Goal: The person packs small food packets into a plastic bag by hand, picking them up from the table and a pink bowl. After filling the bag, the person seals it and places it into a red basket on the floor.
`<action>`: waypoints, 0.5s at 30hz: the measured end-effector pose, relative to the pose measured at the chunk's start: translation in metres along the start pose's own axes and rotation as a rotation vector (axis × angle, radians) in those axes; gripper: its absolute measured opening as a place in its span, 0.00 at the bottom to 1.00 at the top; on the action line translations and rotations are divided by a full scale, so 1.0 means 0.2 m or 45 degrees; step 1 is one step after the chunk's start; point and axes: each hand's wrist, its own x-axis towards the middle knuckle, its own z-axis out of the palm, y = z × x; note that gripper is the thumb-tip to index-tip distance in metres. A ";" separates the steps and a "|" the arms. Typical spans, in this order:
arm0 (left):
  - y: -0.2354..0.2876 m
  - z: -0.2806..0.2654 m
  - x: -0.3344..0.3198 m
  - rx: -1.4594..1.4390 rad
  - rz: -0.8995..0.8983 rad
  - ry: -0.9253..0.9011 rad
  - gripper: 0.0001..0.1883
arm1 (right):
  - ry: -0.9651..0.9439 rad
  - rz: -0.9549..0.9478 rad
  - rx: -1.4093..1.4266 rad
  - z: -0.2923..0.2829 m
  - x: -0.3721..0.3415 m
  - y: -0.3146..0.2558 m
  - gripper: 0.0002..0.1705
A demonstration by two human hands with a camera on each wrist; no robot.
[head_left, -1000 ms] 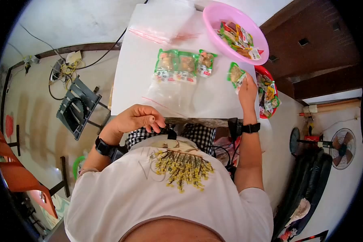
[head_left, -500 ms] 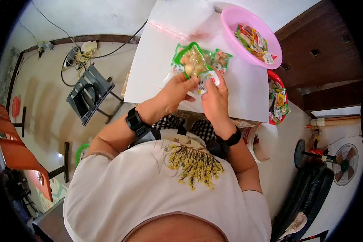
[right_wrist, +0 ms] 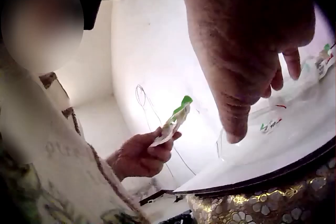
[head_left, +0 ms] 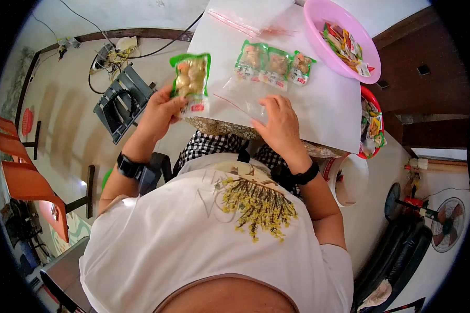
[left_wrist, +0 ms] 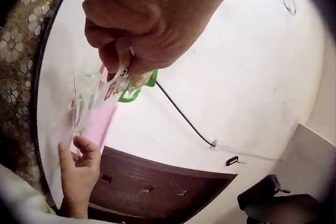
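Observation:
In the head view my left hand (head_left: pixel 160 113) pinches the lower edge of a green-edged food packet (head_left: pixel 191 78), raised at the table's left edge. My right hand (head_left: pixel 281 127) is over the front of the table, thumb and fingers spread at the mouth of a clear bag (head_left: pixel 240 96) with a red seal line; whether it grips the film, I cannot tell. Behind the bag, three similar packets (head_left: pixel 277 65) lie in a row. The right wrist view shows the held packet (right_wrist: pixel 176 121) edge-on in the left hand (right_wrist: pixel 139 155).
A stack of clear bags (head_left: pixel 250 15) lies at the back of the white table (head_left: pixel 329 99). A pink basin (head_left: pixel 310 23) of packets is at the back right, with a red basin (head_left: pixel 378 112) below it. A white bucket (head_left: pixel 357 182) stands by the front right corner.
The right hand brought the packet from the right to the left hand, then let it go. The left hand has carried it left, while the right has moved to the clear bag.

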 end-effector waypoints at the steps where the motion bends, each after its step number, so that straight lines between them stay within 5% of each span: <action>1: 0.01 -0.02 -0.05 0.051 -0.061 0.005 0.13 | -0.028 0.009 -0.007 0.01 -0.01 0.03 0.13; 9: -0.04 0.11 -0.13 0.235 -0.491 -0.479 0.14 | 0.165 -0.013 0.075 0.00 0.04 -0.02 0.05; 15: -0.04 0.31 0.06 -0.039 -0.600 -0.485 0.16 | 0.243 -0.055 0.121 -0.02 0.06 -0.05 0.04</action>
